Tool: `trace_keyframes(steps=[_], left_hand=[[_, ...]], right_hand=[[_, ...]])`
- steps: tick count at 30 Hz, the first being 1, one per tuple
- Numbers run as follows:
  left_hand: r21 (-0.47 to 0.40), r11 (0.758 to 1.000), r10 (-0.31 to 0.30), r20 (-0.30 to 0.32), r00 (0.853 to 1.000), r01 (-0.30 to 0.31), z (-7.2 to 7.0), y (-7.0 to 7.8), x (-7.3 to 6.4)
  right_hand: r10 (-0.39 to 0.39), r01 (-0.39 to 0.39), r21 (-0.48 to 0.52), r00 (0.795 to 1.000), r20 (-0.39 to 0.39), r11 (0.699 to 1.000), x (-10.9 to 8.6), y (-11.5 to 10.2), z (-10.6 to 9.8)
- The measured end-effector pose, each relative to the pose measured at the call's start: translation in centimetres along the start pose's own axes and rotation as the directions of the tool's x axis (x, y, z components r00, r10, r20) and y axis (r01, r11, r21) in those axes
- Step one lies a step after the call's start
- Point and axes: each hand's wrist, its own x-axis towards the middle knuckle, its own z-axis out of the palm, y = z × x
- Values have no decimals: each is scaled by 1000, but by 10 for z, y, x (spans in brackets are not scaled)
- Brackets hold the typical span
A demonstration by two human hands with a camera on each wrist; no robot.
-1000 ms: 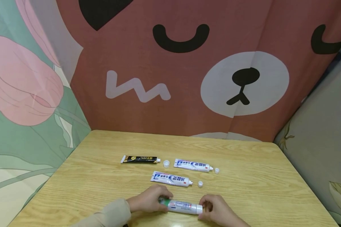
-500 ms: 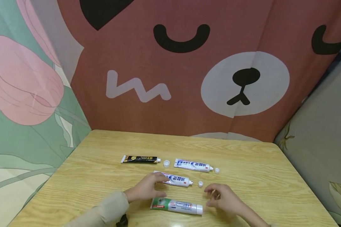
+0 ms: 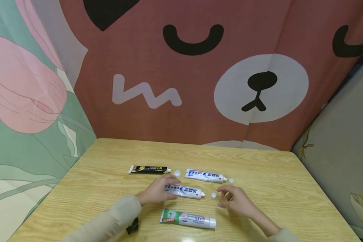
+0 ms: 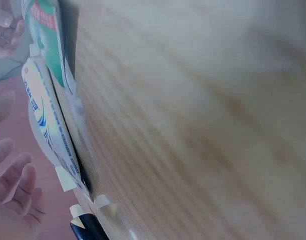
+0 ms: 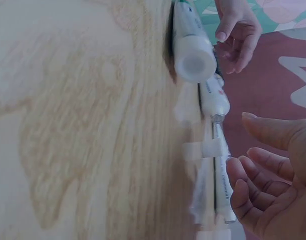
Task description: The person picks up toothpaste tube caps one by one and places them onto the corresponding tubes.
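A second ago both hands were on the green-and-silver tube (image 3: 188, 219); now it lies free on the table (image 3: 278, 188). The left hand (image 3: 156, 191), its grip wide, has come over the white tube's (image 3: 187, 192) tail; the right hand (image 3: 237, 202), grip loosely parted, hovers just beside a small cap (image 3: 213, 196).

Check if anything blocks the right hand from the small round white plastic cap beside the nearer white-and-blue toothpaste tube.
Nothing visible. The right hand is just right of the cap; the tube lies to the cap's left.
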Motion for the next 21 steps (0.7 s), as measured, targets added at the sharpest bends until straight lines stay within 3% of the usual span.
trace_keyframes(steps=[10, 21], left_hand=[[41, 997, -63, 99, 993, 59, 2, -5, 12], [121, 990, -95, 140, 986, 78, 8, -6, 19]], right_hand=[[-22, 20, -93, 1000, -19, 995, 15, 16, 11], [-61, 60, -95, 998, -8, 994, 21, 19, 18]])
